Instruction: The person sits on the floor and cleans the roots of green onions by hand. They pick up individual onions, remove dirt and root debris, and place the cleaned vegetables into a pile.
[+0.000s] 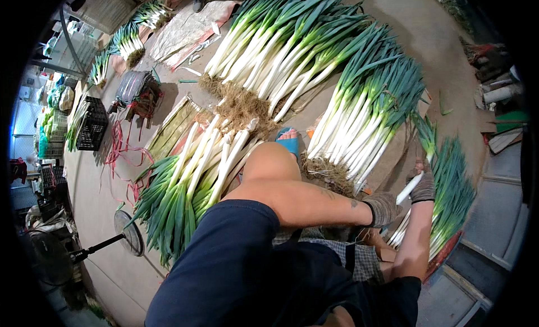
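Observation:
My right hand (422, 184), in a grey knit glove, grips a single leek (408, 190) by its white shank, with its green top pointing away from me. My left hand (382, 209), gloved alike, is curled close by the shank's lower end; its fingertips are hidden, so contact is unclear. To the right of my hands lies a heap of leeks (454, 196) with clean white ends towards me. Ahead is a bundle of leeks (358, 116) with brown roots, and beyond it a larger rooted pile (278, 53). More leeks (185, 200) lie to my left, roots pointing away.
A padded low stool (137, 89), pink plastic strings (120, 150) and a black crate (93, 124) stand or lie at left. A pedestal fan's round base (128, 233) is nearer me. Further off are a woven sack (191, 32) and another person's shoe (198, 1).

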{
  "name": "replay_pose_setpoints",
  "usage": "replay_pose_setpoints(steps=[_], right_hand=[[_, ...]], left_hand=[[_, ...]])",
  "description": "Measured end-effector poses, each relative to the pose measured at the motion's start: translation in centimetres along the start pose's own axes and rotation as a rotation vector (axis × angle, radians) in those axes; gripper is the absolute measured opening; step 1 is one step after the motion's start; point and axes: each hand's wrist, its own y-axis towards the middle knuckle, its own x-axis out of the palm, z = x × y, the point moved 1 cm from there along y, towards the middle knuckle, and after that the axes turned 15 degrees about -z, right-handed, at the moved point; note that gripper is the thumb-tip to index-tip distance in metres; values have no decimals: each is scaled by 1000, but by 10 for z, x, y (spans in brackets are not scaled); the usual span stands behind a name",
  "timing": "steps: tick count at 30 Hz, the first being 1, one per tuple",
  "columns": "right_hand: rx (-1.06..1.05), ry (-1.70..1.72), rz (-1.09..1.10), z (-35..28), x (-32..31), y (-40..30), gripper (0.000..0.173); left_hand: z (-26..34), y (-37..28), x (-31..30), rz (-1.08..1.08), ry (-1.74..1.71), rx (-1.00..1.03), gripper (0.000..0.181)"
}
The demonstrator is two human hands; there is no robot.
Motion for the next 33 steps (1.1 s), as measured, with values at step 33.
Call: replay_pose_setpoints(steps=[33], right_hand=[[-430, 246, -69, -96, -12, -97, 16]], left_hand=[[35, 28, 25, -682, -903, 29, 66]])
